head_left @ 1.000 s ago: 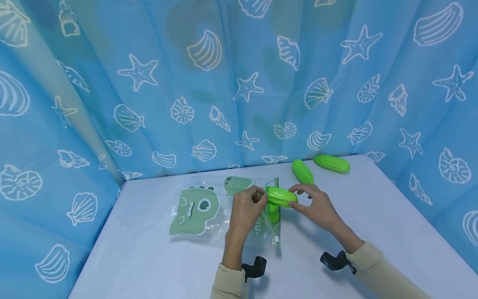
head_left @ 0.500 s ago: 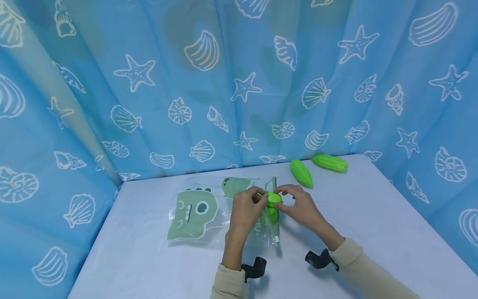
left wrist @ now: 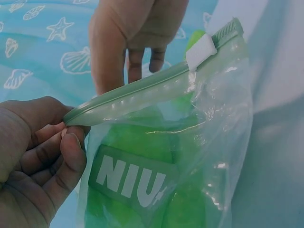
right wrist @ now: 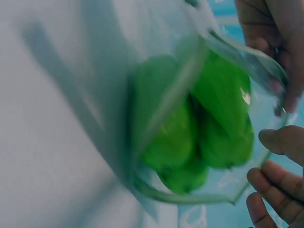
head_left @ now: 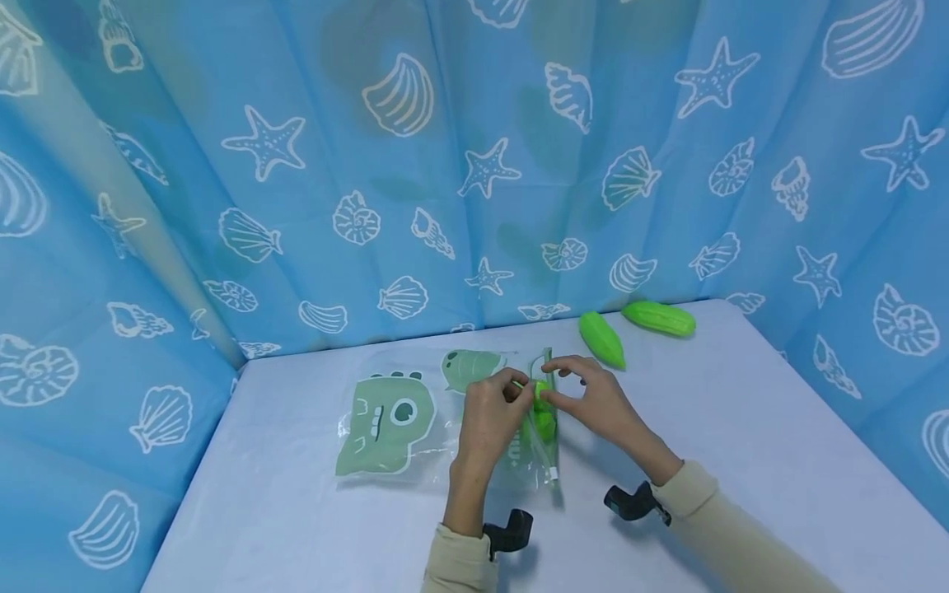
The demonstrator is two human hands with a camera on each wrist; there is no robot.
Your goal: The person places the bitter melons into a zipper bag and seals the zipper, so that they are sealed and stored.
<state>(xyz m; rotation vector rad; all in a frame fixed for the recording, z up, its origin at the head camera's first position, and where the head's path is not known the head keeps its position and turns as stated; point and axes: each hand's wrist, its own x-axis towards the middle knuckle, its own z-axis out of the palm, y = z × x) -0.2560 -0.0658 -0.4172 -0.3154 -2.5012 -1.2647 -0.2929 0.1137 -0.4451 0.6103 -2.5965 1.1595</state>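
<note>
A clear zip bag (head_left: 433,412) with a green monster print lies on the table, its mouth toward the right. My left hand (head_left: 485,416) pinches the zip edge of the mouth between thumb and fingers; the left wrist view shows this grip closely. Several glossy green, ridged cucumber-like vegetables (right wrist: 221,88) sit inside the bag, near its mouth. My right hand (head_left: 604,408) is at the mouth with thumb and fingers spread apart. In the right wrist view its fingertips (right wrist: 270,140) lie beside the bag's rim, off the vegetables. The white slider (left wrist: 201,51) is at one end of the zip.
Two more green ridged vegetables lie at the back right of the table: one vegetable (head_left: 602,339) slanted, the other vegetable (head_left: 659,319) nearly level beside the curtain. A blue curtain (head_left: 445,206) with white shells and starfish surrounds the white table (head_left: 245,511).
My right hand has moved left, pushed the vegetable it held into the bag's mouth, and let go of it. My left hand keeps its pinch on the zip edge.
</note>
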